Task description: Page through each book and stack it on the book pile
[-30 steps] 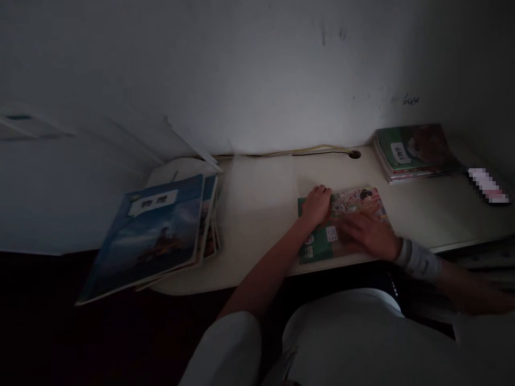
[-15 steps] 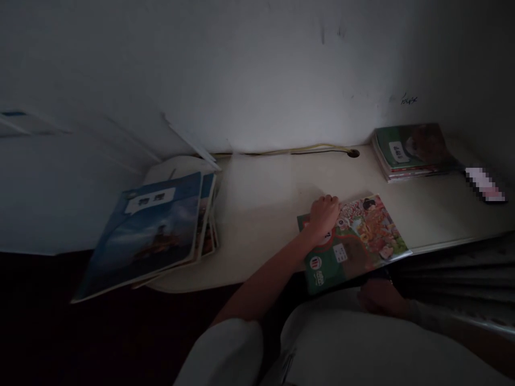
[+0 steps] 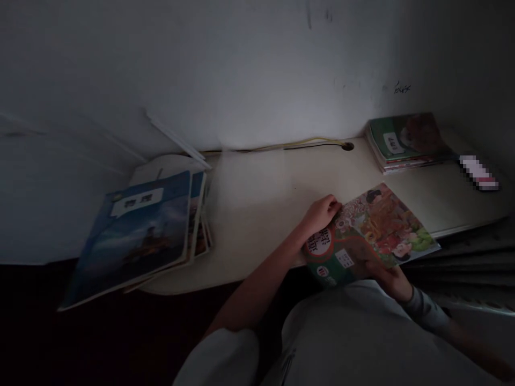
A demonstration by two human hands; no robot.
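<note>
A textbook [image 3: 388, 225] with a green and colourful illustrated cover is held in front of my body, tilted over the desk's front edge. My left hand [image 3: 324, 210] grips its far left edge with curled fingers. At the near edge, my right hand [image 3: 392, 280] is closed on the book, its thumb lying over the cover and the other fingers hidden below. A stack of books [image 3: 406, 138] with a green cover on top lies at the back right. To the left, a blue-covered textbook [image 3: 140, 225] rests on a fanned pile that overhangs the desk.
The pale desk [image 3: 249, 230] stands against a white wall. Thin cables [image 3: 289, 145] run along the back to a round hole [image 3: 347, 146]. A phone [image 3: 478, 172] with a blurred screen lies at the right. A white strip [image 3: 175, 138] leans by the left pile.
The textbook has been lifted and tilted off the desk. My right hand has come up from below the desk edge and taken hold of its near side. The view has shifted slightly.
</note>
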